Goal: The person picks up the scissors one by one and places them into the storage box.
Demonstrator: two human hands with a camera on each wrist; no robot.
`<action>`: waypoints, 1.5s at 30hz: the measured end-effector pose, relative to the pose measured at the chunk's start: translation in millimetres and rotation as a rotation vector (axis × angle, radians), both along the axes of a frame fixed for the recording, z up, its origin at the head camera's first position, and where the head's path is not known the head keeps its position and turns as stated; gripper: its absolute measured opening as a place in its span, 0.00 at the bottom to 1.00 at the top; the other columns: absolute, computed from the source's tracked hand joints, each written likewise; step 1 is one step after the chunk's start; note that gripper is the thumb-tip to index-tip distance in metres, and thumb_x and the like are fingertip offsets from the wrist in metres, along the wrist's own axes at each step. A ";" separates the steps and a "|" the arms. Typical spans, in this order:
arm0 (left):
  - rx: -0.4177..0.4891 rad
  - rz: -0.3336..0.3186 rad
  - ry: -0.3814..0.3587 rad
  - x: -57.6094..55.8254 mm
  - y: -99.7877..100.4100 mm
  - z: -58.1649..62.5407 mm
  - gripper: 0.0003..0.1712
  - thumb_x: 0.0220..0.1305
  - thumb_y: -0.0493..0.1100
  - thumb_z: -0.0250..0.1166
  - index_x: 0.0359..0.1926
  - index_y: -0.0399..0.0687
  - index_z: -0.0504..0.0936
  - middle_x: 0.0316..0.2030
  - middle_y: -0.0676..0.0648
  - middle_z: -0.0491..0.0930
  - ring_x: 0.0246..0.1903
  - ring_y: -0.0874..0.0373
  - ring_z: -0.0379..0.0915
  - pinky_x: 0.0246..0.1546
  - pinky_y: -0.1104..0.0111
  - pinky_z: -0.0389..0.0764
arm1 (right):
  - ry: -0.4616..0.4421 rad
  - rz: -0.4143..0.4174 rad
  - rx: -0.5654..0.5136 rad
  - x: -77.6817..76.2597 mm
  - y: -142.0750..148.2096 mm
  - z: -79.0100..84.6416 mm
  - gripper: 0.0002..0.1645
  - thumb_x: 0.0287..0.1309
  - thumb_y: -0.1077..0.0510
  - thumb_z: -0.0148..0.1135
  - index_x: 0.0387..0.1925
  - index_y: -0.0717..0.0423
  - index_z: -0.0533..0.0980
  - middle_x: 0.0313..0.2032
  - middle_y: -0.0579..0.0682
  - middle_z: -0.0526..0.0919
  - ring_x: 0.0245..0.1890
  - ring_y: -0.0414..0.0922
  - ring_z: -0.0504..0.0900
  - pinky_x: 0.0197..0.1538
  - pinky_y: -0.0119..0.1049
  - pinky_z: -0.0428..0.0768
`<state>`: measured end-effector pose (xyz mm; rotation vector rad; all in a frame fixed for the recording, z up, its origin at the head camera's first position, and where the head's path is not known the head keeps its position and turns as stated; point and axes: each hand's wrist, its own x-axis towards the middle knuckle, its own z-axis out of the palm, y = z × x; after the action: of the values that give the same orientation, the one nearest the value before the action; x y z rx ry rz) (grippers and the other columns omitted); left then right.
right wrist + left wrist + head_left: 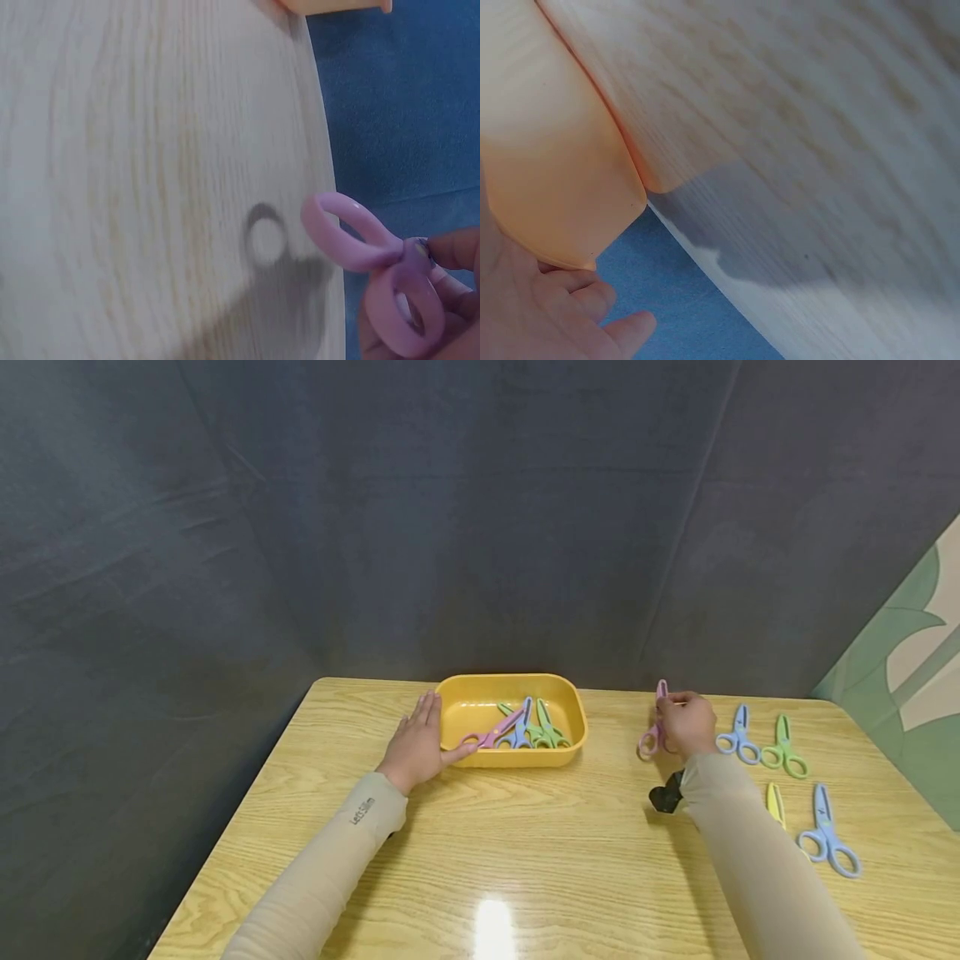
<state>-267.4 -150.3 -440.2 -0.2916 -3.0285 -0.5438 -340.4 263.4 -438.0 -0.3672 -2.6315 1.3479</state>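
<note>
Pinching pink plastic scissors (386, 256), the right grip (688, 724) is at three o'clock from the yellow oblong plastic tray (525, 760); the straight-fingered left grip (415, 745) touches its nine-o'clock side.

The beige sleeve (322, 868) on the person's left forearm bears 1 line of dark lettering (362, 811) near the cuff, apparently reading "Let's Slim"; the print is small and slightly blurred.

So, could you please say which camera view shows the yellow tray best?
The head view: it shows nearly all the yellow tray and the scissors inside, though the left hand hides a bit. The left wrist view shows only part of its wall, close up; the right wrist view, a small piece at the top edge.
</note>
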 end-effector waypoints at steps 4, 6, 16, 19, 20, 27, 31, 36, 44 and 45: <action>-0.004 0.001 0.007 -0.8 -0.1 -0.8 0.64 0.64 0.73 0.59 0.78 0.29 0.44 0.79 0.34 0.42 0.79 0.41 0.38 0.73 0.43 0.51 | 0.027 0.005 -0.023 0.6 -6.3 4.0 0.22 0.71 0.56 0.53 0.54 0.72 0.76 0.37 0.58 0.85 0.25 0.33 0.75 0.26 0.26 0.76; 0.001 0.001 0.004 -0.6 0.0 -0.1 0.65 0.64 0.74 0.59 0.78 0.30 0.44 0.79 0.34 0.41 0.79 0.42 0.38 0.74 0.43 0.50 | 0.044 0.007 -0.047 0.6 -10.0 6.3 0.22 0.71 0.57 0.53 0.54 0.73 0.76 0.34 0.55 0.84 0.23 0.32 0.74 0.26 0.25 0.76; -0.013 0.013 -0.024 -0.3 -1.9 0.1 0.65 0.64 0.75 0.58 0.79 0.32 0.42 0.80 0.36 0.40 0.79 0.44 0.34 0.74 0.45 0.49 | 0.041 0.074 -0.287 1.5 -37.2 21.9 0.20 0.72 0.60 0.53 0.55 0.75 0.72 0.28 0.47 0.80 0.20 0.31 0.79 0.26 0.26 0.81; -0.011 0.010 -0.012 -1.1 -2.5 -0.4 0.65 0.64 0.75 0.58 0.79 0.31 0.43 0.79 0.35 0.41 0.79 0.43 0.36 0.74 0.44 0.50 | 0.037 0.088 -0.302 1.1 -44.6 25.3 0.20 0.73 0.60 0.53 0.55 0.74 0.72 0.29 0.48 0.80 0.20 0.32 0.79 0.26 0.26 0.81; -0.013 0.010 -0.013 -1.6 -2.5 -0.7 0.65 0.64 0.75 0.58 0.79 0.31 0.43 0.79 0.35 0.41 0.79 0.43 0.36 0.74 0.44 0.49 | 0.037 0.092 -0.309 1.2 -47.3 26.2 0.20 0.73 0.60 0.53 0.55 0.74 0.72 0.30 0.48 0.80 0.21 0.32 0.79 0.27 0.26 0.81; -0.013 0.006 -0.019 -4.0 -2.4 -2.3 0.66 0.63 0.76 0.58 0.79 0.32 0.43 0.79 0.36 0.40 0.79 0.45 0.34 0.74 0.45 0.49 | 0.038 0.134 -0.314 -0.2 -60.8 31.2 0.20 0.73 0.60 0.52 0.56 0.74 0.72 0.36 0.54 0.80 0.24 0.31 0.80 0.30 0.25 0.82; -0.005 0.004 -0.006 -3.7 -2.3 -1.2 0.66 0.63 0.75 0.59 0.79 0.31 0.44 0.79 0.35 0.41 0.79 0.43 0.36 0.74 0.44 0.50 | 0.046 0.156 -0.294 -0.6 -67.3 35.8 0.21 0.73 0.59 0.52 0.56 0.74 0.73 0.40 0.57 0.80 0.26 0.31 0.79 0.32 0.23 0.81; -0.003 0.001 -0.009 -2.5 -1.8 0.6 0.66 0.63 0.75 0.59 0.79 0.31 0.43 0.79 0.35 0.40 0.79 0.43 0.36 0.74 0.44 0.50 | 0.042 0.162 -0.283 0.0 -73.8 41.4 0.21 0.73 0.57 0.53 0.55 0.73 0.74 0.40 0.57 0.79 0.26 0.32 0.78 0.31 0.23 0.80; -0.008 -0.005 -0.013 -1.6 -1.1 2.4 0.65 0.64 0.74 0.59 0.79 0.30 0.43 0.79 0.35 0.40 0.79 0.43 0.36 0.74 0.44 0.50 | 0.049 0.179 -0.296 1.0 -86.7 47.6 0.21 0.73 0.58 0.53 0.55 0.73 0.74 0.40 0.58 0.80 0.26 0.32 0.79 0.31 0.23 0.81; -0.009 -0.006 -0.015 -1.5 -1.0 2.6 0.65 0.64 0.74 0.59 0.79 0.30 0.43 0.79 0.35 0.40 0.79 0.43 0.36 0.74 0.44 0.50 | 0.049 0.181 -0.303 1.2 -88.9 48.0 0.21 0.73 0.58 0.53 0.55 0.73 0.74 0.40 0.58 0.80 0.26 0.32 0.79 0.31 0.23 0.81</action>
<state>-268.9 -151.3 -437.6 -0.2984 -3.0460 -0.5360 -339.2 174.5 -390.0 -0.1313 -2.4710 1.7947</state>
